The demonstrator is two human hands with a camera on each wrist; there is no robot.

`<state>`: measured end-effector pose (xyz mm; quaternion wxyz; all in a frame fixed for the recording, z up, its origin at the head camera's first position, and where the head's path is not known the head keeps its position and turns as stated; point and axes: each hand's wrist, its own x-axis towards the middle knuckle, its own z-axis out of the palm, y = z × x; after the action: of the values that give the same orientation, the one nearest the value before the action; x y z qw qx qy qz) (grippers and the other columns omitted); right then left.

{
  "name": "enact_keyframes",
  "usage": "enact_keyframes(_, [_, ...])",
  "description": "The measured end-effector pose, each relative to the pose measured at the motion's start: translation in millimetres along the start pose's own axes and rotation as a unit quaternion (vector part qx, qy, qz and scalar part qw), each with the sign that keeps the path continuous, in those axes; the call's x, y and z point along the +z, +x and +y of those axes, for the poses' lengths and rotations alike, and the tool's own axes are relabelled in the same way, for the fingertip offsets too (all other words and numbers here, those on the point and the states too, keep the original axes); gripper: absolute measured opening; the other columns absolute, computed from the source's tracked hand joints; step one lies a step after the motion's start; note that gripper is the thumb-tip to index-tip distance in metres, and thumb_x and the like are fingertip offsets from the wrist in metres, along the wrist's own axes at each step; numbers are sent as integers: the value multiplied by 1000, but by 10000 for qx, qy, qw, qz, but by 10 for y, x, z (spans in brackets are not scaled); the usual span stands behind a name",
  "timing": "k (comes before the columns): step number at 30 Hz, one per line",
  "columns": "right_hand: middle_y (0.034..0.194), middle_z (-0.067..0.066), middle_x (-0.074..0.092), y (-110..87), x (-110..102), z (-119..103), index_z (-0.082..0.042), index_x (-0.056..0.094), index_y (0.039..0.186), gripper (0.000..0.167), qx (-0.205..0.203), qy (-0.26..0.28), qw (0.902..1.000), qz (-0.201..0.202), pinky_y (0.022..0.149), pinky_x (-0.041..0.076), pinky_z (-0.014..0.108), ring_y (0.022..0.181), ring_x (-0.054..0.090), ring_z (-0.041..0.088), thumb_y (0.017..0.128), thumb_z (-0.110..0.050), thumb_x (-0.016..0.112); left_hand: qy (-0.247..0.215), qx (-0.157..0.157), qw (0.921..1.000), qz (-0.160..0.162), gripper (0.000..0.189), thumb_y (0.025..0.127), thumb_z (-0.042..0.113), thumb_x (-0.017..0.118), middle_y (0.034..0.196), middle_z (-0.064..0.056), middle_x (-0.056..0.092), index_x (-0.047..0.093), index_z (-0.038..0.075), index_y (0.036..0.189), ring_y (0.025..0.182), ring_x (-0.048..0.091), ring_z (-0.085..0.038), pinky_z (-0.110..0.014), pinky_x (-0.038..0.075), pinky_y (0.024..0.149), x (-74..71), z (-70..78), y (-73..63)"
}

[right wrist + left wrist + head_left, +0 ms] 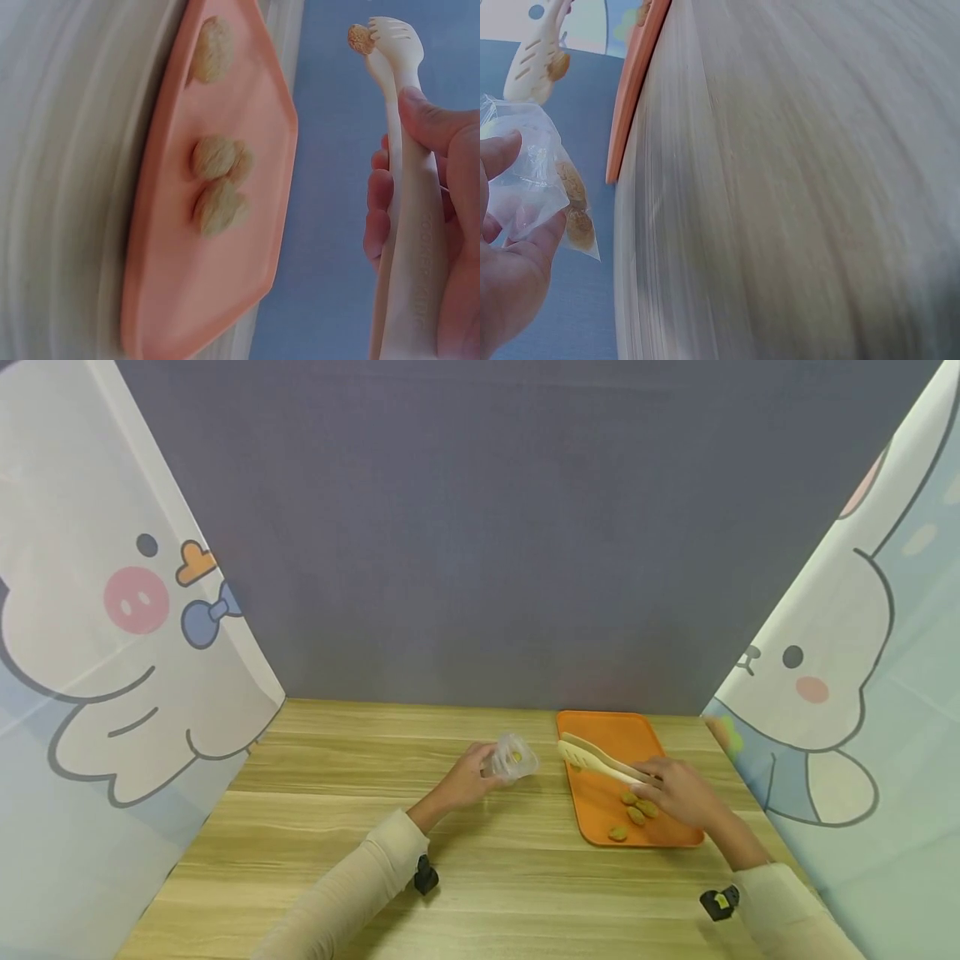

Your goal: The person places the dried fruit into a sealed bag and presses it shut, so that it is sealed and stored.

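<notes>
My left hand (467,774) grips a clear plastic bag (516,757) by its side. Brown nut-like pieces (576,206) show inside the bag in the left wrist view. My right hand (684,795) holds cream-coloured tongs (596,762), whose slotted tips point left towards the bag. One rough brown nut-like piece (360,39) is pinched between the tips, a short way from the bag. Below the tongs lies an orange tray (611,727) with several tan nut-like pieces (636,815) on it. Their exact kind I cannot tell.
The wood-grain table (337,752) carries the tray on its right side. A grey cloth wall (450,543) stands along the back, and cartoon-printed cloth panels (847,693) close off both sides.
</notes>
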<state>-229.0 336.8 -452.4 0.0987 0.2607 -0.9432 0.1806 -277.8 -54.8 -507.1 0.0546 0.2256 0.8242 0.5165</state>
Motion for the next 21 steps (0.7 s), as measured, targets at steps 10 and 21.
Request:
enact_keyframes(10, [99, 8, 74, 197, 43, -169, 2, 74, 117, 32, -424, 57, 9985, 328, 58, 43, 22, 68, 49, -2, 90, -14, 76, 19, 54, 10000, 24, 57, 96, 14, 71, 139, -17, 50, 50, -1, 146, 122, 57, -30, -47, 52, 105, 1, 23, -3])
enact_keyframes(21, [97, 10, 74, 334, 136, -267, 2, 73, 119, 36, -343, 162, 9984, 415, 58, 44, 22, 68, 52, 1, 88, -14, 78, 115, 99, 9998, 118, 56, 93, 12, 73, 136, -18, 52, 53, -2, 143, 119, 58, -30, -45, 54, 103, 8, 43, -3])
